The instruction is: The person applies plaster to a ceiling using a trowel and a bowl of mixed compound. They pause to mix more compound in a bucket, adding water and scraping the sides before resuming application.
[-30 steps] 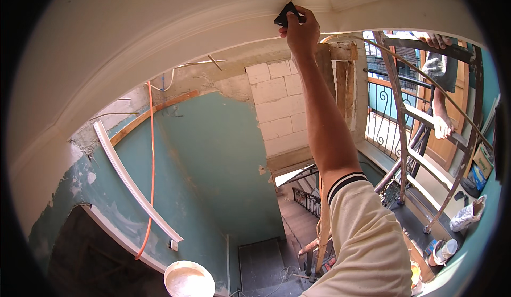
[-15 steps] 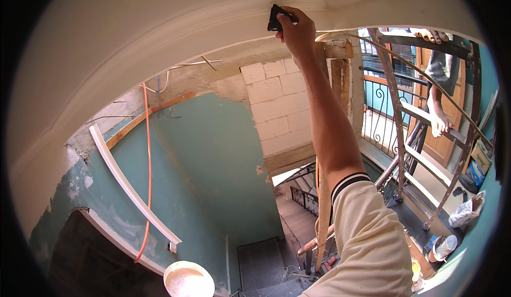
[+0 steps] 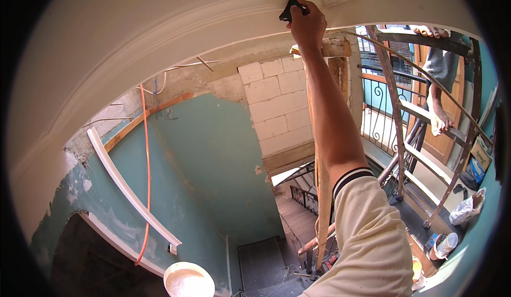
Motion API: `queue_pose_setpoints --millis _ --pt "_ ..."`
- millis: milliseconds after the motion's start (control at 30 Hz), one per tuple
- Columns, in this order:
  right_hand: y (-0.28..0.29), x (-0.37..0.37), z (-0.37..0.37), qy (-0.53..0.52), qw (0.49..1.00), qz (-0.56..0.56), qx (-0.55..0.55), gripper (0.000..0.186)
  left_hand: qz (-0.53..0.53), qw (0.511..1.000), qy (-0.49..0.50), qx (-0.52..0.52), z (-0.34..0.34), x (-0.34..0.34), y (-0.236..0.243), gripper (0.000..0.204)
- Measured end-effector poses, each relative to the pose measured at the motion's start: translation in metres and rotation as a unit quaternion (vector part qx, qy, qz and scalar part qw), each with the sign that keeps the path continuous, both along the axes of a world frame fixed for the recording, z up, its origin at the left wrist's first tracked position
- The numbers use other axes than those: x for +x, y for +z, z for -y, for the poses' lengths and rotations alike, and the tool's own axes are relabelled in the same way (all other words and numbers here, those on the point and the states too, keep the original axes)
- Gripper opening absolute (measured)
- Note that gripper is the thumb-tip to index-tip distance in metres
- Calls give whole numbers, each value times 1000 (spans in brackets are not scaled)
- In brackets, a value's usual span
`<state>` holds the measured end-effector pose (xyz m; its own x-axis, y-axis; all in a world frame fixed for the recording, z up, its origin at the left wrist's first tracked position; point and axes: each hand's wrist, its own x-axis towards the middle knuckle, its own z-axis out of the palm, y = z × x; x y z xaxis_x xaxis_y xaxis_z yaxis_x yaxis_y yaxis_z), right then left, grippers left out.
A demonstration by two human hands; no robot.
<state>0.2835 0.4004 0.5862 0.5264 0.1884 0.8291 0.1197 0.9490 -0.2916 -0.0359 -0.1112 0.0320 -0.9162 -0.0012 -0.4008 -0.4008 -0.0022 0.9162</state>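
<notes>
My right hand (image 3: 308, 25) is raised overhead at the top of the view, its fingers and thumb closed round a small black spreader (image 3: 291, 10) with angular edges. The spreader is held against the cream ceiling moulding (image 3: 234, 17), close to the corner where two moulding runs meet. Part of the spreader is hidden by my fingers. Down at the lower edge is a round bucket (image 3: 189, 281) with pale, whitish paste inside. What supports the bucket is out of sight. My left hand does not show.
To the right stands a metal scaffold frame (image 3: 391, 79) with another person's bare foot (image 3: 439, 120) on a rung. A stairwell with dark steps (image 3: 261, 265) drops below. An orange hose (image 3: 147, 164) and a white moulding strip (image 3: 130, 190) are along the teal wall (image 3: 207, 153).
My right hand and the spreader have moved right and slightly up along the moulding, nearer the corner. The grip stays closed. The bucket has hardly shifted.
</notes>
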Motion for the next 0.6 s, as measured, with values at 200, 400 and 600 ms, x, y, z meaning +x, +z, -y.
queue_pose_setpoints --millis 200,400,600 --pt "-2 17 -11 72 993 -96 5 29 -10 1000 -9 -3 -7 28 48 73" --pt "-3 -1 -2 94 995 -41 -2 29 -25 1000 -5 -10 -5 22 26 72" --pt "-3 -27 6 91 996 -11 25 30 -40 999 -10 -12 -15 27 35 72"
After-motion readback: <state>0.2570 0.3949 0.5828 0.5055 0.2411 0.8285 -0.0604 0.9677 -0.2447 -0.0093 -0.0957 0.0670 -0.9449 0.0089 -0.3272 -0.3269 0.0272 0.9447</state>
